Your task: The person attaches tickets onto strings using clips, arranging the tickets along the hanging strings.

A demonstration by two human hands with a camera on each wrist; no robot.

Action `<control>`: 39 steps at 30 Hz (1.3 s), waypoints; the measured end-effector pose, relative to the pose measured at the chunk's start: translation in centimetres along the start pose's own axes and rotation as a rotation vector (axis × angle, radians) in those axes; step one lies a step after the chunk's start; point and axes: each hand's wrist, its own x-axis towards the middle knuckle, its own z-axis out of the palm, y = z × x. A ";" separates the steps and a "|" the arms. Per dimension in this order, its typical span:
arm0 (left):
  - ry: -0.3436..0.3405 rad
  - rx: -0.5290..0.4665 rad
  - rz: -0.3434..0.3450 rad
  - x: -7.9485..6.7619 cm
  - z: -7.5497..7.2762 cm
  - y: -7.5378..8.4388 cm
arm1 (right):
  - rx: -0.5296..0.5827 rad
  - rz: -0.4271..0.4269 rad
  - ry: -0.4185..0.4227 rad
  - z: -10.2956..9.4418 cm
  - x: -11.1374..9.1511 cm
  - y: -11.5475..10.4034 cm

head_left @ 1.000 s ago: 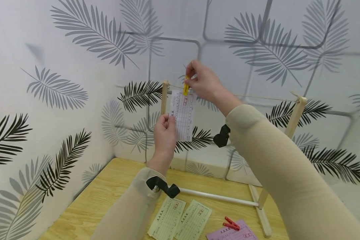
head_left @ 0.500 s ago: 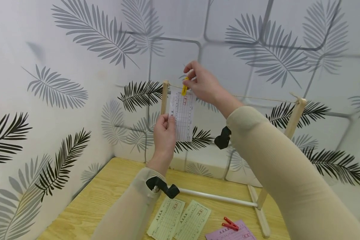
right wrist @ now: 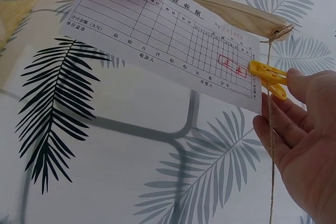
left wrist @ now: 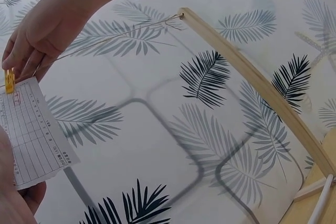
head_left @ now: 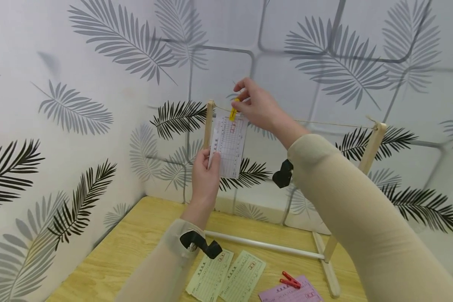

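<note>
A white printed receipt slip (head_left: 230, 144) hangs upright at the string (right wrist: 271, 161) near the left post. My left hand (head_left: 205, 178) pinches its left edge, thumb in front. A yellow clothespin (right wrist: 268, 73) bites the slip's top edge at the string. My right hand (head_left: 258, 105) holds the clothespin loosely; in the right wrist view the thumb (right wrist: 299, 85) touches one handle and the other fingers lie behind, beside the string. The clothespin's handles stand spread apart. In the left wrist view the slip (left wrist: 34, 135) covers part of the left hand.
The string runs between two wooden posts, with the right post (head_left: 371, 147) standing on a foot (head_left: 330, 279). A white rod (head_left: 264, 244) joins the frame low down. Two green slips (head_left: 243, 277), a pink slip (head_left: 305, 291) and a red clothespin (head_left: 290, 280) lie on the wooden table (head_left: 136, 235).
My left hand has slid slightly down the slip's edge. My right hand's grip on the yellow clothespin has loosened, its index finger lifting away, while the clothespin stays on the slip.
</note>
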 end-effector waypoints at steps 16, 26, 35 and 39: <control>0.014 -0.037 -0.057 -2.1 -2.0 -1.6 | -0.054 -0.063 0.041 -0.4 -2.1 2.1; 0.028 0.095 -0.051 -4.7 -3.5 -2.2 | -0.112 -0.181 0.151 -0.5 -5.3 2.8; -0.033 0.213 -0.031 -7.1 -5.0 -2.5 | -0.087 -0.297 0.264 0.4 -10.2 3.6; -0.059 0.258 -0.019 -8.1 -5.7 -3.1 | -0.057 -0.281 0.265 1.2 -12.7 4.6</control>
